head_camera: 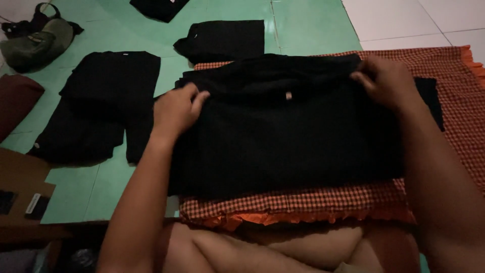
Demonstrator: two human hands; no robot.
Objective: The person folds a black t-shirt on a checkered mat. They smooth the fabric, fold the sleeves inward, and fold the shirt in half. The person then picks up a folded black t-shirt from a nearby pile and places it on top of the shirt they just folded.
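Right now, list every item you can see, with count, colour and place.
black garment: 1, black, on the checked cloth, gripped at both upper corners
checked cloth: 1, orange and dark check with an orange fringe, under the garment
folded black garments: 3, black, on the green floor at top and left
bag: 1, dull green, far upper left
cushion: 1, dark red, left edge
cardboard: 1, brown, lower left
green floor: 1, green
white tiles: white, upper right
left hand: grips the garment's left corner
right hand: grips its right corner
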